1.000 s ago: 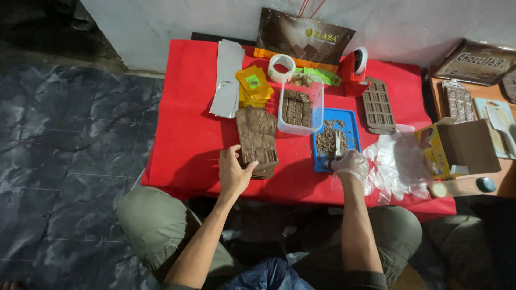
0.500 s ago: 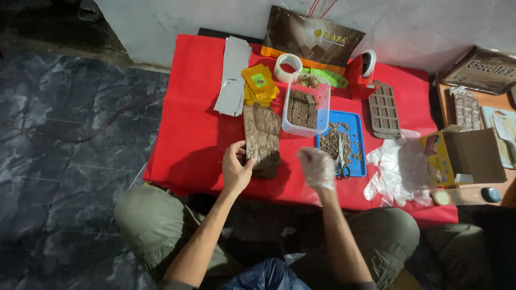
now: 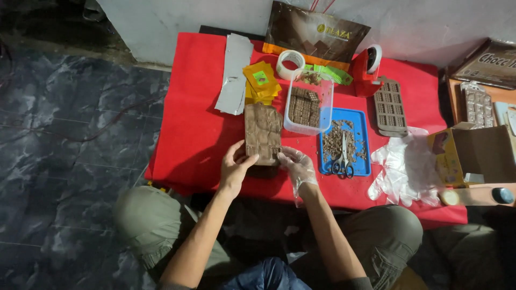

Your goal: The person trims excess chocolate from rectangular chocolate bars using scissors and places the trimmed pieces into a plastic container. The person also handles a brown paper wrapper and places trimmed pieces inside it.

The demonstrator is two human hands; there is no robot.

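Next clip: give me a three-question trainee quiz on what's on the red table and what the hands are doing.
1. True or false: the right hand wears a clear plastic glove.
2. Where do the scissors lie?
A. in the clear tub
B. on the blue tray
C. on the cardboard box
3. Fill in: both hands grip the near end of the brown ____.

Key
1. True; the left hand is bare.
2. B: they rest on the blue tray among brown crumbs, right of the clear tub.
3. Slab: the brown slab lies on the red table, held at its near end from both sides.
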